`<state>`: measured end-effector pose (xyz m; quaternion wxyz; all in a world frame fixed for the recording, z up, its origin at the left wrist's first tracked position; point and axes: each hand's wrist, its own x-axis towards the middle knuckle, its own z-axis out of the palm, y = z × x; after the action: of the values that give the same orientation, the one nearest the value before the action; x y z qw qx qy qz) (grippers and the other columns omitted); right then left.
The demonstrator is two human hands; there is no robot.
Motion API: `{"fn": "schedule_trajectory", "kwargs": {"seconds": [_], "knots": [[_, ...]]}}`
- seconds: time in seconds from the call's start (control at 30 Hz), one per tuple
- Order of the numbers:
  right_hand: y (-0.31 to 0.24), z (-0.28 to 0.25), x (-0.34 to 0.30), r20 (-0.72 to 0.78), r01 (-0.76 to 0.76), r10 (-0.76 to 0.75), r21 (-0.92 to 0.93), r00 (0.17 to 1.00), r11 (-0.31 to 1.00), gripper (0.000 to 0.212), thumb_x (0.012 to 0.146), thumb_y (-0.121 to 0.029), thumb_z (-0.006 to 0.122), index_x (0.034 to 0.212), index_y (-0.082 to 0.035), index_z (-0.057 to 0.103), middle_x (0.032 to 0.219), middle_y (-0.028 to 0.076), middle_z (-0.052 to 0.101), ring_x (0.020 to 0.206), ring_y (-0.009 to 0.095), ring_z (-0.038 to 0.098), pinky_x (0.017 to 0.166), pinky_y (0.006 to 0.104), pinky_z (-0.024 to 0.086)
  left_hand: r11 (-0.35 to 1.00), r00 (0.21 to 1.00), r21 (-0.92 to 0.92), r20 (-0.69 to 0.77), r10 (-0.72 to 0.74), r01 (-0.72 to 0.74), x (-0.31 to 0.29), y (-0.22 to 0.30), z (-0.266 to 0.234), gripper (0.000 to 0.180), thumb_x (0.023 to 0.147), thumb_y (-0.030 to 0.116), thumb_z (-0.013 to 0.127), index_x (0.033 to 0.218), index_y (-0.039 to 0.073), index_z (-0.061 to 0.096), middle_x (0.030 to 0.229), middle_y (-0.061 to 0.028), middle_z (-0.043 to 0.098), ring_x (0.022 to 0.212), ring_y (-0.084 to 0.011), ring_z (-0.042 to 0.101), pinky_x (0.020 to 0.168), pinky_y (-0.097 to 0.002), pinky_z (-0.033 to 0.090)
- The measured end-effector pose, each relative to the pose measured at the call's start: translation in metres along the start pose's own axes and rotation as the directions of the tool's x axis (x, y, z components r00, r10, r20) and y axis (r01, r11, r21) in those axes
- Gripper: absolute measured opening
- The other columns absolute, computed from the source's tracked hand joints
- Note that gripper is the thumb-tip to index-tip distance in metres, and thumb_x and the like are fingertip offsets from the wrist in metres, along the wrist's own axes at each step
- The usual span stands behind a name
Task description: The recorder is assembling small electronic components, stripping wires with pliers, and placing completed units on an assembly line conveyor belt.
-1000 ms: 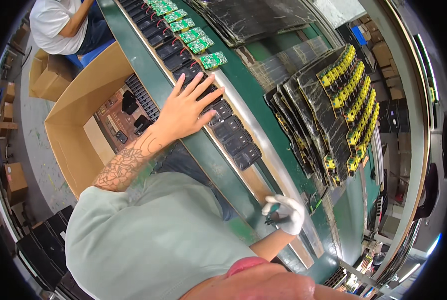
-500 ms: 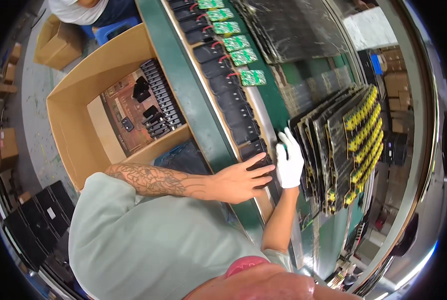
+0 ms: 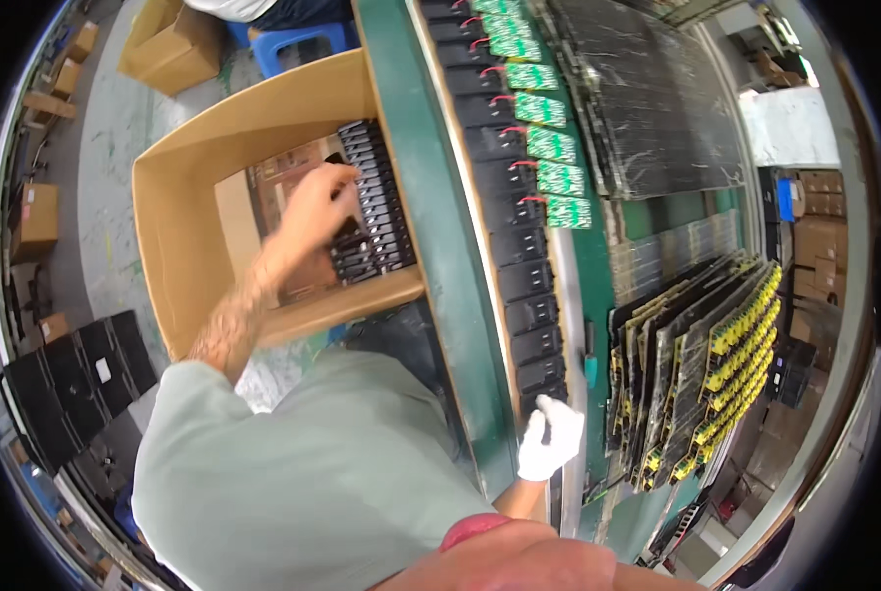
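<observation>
My bare left hand (image 3: 319, 205) reaches into a large cardboard box (image 3: 179, 217). Its fingers are curled over small black plastic cases (image 3: 334, 158); whether one is between the fingertips is hidden. A stack of similar slim black cases (image 3: 376, 187) lines the box's right side. In a white glove, my right hand (image 3: 551, 440) is at the near end of a long row of black cases (image 3: 531, 281), its fingers loosely bent and apart, next to the last case (image 3: 542, 376). Green circuit boards (image 3: 551, 145) hang from red wires along the row's far part.
Right of the row stand stacked black panels with yellow components (image 3: 746, 364). Farther back lie dark flat sheets (image 3: 647, 108). A teal-handled tool (image 3: 590, 369) lies on the green bench. Beyond the box are a blue stool (image 3: 297, 44), a seated person, and another carton (image 3: 169, 49).
My left hand has left the row of cases and gone left into the cardboard box. The gloved right hand now sits lower in view, at the row's near end. The whole view has shifted.
</observation>
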<state>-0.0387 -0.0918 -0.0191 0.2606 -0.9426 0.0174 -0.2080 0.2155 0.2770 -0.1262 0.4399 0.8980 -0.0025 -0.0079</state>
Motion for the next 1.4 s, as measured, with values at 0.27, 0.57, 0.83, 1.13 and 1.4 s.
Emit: {"fn": "schedule_trajectory", "kwargs": {"seconds": [0.27, 0.57, 0.83, 1.13, 1.4], "knots": [[0.015, -0.007, -0.013, -0.133, -0.134, 0.170, 0.249, 0.976, 0.959, 0.015, 0.088, -0.012, 0.061, 0.092, -0.002, 0.071, 0.086, 0.013, 0.070, 0.069, 0.022, 0.056, 0.069, 0.0364, 0.049, 0.894, 0.835, 0.354, 0.374, -0.404, 0.274, -0.002, -0.198, -0.001, 0.085, 0.080, 0.036, 0.078, 0.155, 0.017, 0.044, 0.132, -0.0292, 0.059, 0.120, -0.0462, 0.059, 0.101, -0.0502, 0.051], [0.033, -0.005, -0.030, -0.227, -0.263, 0.514, 0.651, 0.827, 0.712, 0.031, 0.098, -0.025, 0.048, 0.089, 0.000, 0.064, 0.087, 0.017, 0.066, 0.069, 0.022, 0.053, 0.065, 0.0340, 0.045, 0.966, 0.985, 0.253, 0.143, -0.094, 0.056, 0.075, -0.245, 0.095, 0.103, 0.067, 0.011, 0.087, 0.157, 0.024, 0.038, 0.140, -0.0261, 0.053, 0.129, -0.0468, 0.051, 0.105, -0.0524, 0.047], [0.036, -0.002, -0.028, -0.237, -0.224, 0.602, 0.776, 0.763, 0.590, 0.031, 0.099, -0.024, 0.049, 0.086, 0.000, 0.064, 0.087, 0.017, 0.064, 0.069, 0.022, 0.052, 0.065, 0.0332, 0.044, 0.953, 0.947, 0.113, 0.130, -0.293, 0.279, 0.042, -0.315, 0.115, 0.075, 0.075, 0.008, 0.084, 0.141, 0.013, 0.049, 0.124, -0.0225, 0.061, 0.109, -0.0407, 0.064, 0.093, -0.0467, 0.055], [0.029, -0.002, -0.027, -0.308, -0.102, 0.482, 0.750, 0.820, 0.653, 0.029, 0.100, -0.017, 0.046, 0.082, -0.002, 0.064, 0.076, 0.012, 0.061, 0.066, 0.021, 0.052, 0.066, 0.0324, 0.042, 0.699, 0.838, -0.468, 0.228, -0.497, 0.541, -0.013, -0.092, 0.019, 0.050, 0.091, 0.009, 0.075, 0.135, 0.011, 0.051, 0.118, -0.0139, 0.063, 0.092, -0.0202, 0.068, 0.071, -0.0307, 0.060], [-0.068, 0.004, -0.004, -0.043, -0.219, 0.500, 0.864, 0.865, 0.454, 0.054, 0.090, -0.027, 0.071, 0.137, -0.004, 0.059, 0.141, 0.019, 0.060, 0.126, 0.029, 0.058, 0.109, 0.0387, 0.043, 0.716, 0.841, -0.593, 0.116, 0.529, -0.368, -0.102, 0.181, 0.039, 0.064, 0.072, 0.004, 0.077, 0.131, 0.006, 0.050, 0.129, -0.0148, 0.055, 0.120, -0.0296, 0.056, 0.103, -0.0426, 0.048]]}}
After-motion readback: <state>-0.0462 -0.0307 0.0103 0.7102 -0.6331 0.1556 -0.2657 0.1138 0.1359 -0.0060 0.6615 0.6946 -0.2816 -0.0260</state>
